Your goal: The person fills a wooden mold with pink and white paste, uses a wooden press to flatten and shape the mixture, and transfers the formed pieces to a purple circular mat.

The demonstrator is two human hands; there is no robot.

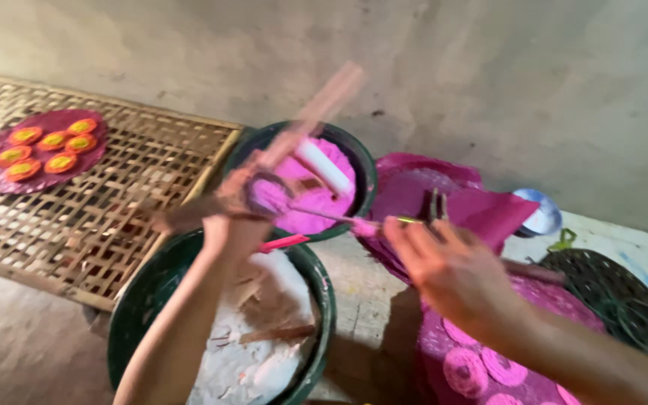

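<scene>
left hand [238,206] raised, apparently gripping | right hand [451,266] forward, fingers pinching

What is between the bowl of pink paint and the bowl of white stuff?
In the head view, a pink-red stick lies between the pink paint bowl and the white bowl. The left hand hovers over that gap too.

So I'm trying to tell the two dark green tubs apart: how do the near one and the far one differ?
The near tub holds white material with brownish sticks lying in it; the far tub holds bright pink material with a white cylinder resting in it. The near tub looks larger and sits under the left hand; the far tub lies beyond it. Both are round with dark green rims.
</scene>
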